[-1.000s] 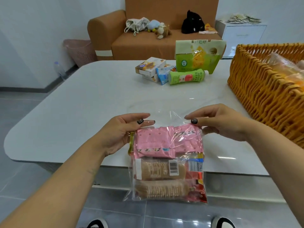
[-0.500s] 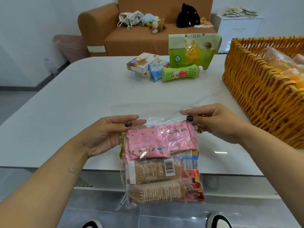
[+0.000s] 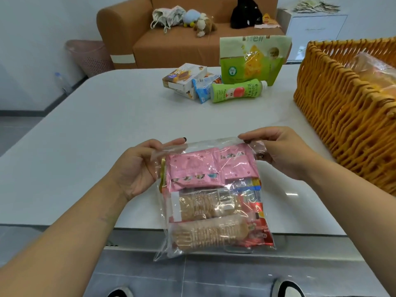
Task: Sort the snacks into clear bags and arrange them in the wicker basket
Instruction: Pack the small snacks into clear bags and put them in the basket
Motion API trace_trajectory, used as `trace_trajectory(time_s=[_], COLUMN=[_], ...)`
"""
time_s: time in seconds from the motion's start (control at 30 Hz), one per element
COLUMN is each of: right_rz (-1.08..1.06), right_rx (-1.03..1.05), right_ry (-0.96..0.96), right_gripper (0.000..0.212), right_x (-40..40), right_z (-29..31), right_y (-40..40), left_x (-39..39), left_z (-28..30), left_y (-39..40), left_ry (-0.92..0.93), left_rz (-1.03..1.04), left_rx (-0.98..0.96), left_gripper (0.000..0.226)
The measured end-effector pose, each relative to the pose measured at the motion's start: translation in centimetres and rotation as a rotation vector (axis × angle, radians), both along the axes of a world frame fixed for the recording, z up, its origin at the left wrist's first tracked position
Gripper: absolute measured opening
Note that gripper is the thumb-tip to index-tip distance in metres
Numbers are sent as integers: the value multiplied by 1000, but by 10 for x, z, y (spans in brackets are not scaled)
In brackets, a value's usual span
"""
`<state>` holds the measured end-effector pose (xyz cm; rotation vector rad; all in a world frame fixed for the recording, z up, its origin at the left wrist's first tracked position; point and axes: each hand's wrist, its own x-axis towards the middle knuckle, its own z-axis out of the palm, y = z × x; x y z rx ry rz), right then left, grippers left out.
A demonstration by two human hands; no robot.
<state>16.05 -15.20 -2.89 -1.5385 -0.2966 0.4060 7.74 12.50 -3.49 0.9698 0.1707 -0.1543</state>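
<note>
Your left hand [image 3: 137, 168] and right hand [image 3: 285, 153] pinch the clear bag [image 3: 214, 198] by its top corners; it looks light, floppy and slippery, so support the bottom near the biscuits.

Left hand [image 3: 137, 168] and right hand [image 3: 285, 155] raised, fingers pinching, forearms converging.

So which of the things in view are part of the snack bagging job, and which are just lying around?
Part of the job:
- clear bag of snacks, pinched at its top by left hand and right hand
- wicker basket
- snack boxes, green pouch and green bottle on the table

Lying about:
- sofa with soft toys
- pink bin
</note>
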Motion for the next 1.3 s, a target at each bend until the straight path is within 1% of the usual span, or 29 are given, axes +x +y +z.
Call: trace_trajectory(time_s=[0.07, 0.2, 0.33, 0.43, 0.5, 0.57, 0.63, 0.7, 0.73, 0.77, 0.8, 0.83, 0.87, 0.9, 0.93, 0.97, 1.0, 1.03, 1.07, 1.1, 1.2, 1.3], right_rz=[35, 76, 69, 59, 58, 55, 47, 39, 36, 36, 31, 22, 13, 5, -8, -20, -31, -43, -55, -67, -82, -133], right_rx=[-12, -37, -33, -70, -112, -139, -153, -175, -190, -205, -218, -225, -230, -229, -218, -202, -189, -185, -191, -198, -173, -87], right_ry=[31, 26, 10, -27, -55, -70, -78, -91, -96, -99, -102, -102, -103, -105, -104, -96, -86, -76, -70, -66, -27, 42], right_gripper=[53, 51, 51, 53, 55, 57, 58, 55, 55, 55, 55, 55, 56, 55, 54, 51, 48, 46, 45, 46, 45, 52], right_x=[4, 9, 12, 12, 12, 11, 9, 8, 8, 9, 10, 11, 12, 12, 12, 12, 12, 13, 12, 13, 11, 11], right_z=[-3, -7, -10, -14, -18, -21, -22, -24, -26, -28, -30, -31, -31, -31, -32, -33, -34, -34, -34, -35, -34, -29], right_y=[-4, -9, -10, -8, -7, -7, -6, -8, -10, -11, -12, -12, -12, -11, -10, -8, -7, -6, -5, -6, -11, -15], left_x=[2, 3, 6, 9, 11, 11, 10, 8, 10, 11, 10, 5, -1, -5, -6, -7, -8, -9, -10, -12, -24, -34], left_z=[0, 0, -5, -12, -16, -12, -4, 4, 8, 15, 22, 27, 29, 28, 25, 21, 18, 13, 10, 7, 3, 0], left_y=[-2, -4, -5, -8, -10, -14, -18, -21, -23, -27, -34, -42, -52, -62, -70, -76, -81, -83, -84, -84, -85, -83], left_ry=[32, 51, 85, 162, 228, 276, 316, 285, 255, 167, 1, -217, -418, -554, -613, -592, -498, -377, -281, -229, -207, -206], left_rz=[17, 15, 31, 65, 115, 179, 242, 307, 382, 475, 543, 536, 436, 267, 81, -91, -234, -340, -401, -426, -421, -390], left_rx=[-2, 30, 37, 15, 60, 150, 272, 391, 446, 531, 680, 882, 1121, 1378, 1603, 1781, 1895, 1941, 1948, 1944, 1960, 1951], left_gripper=[14, 17, 36, 44, 37, 22, 19, 34, 42, 44, 40, 35, 32, 39, 51, 63, 70, 74, 78, 81, 84, 87])
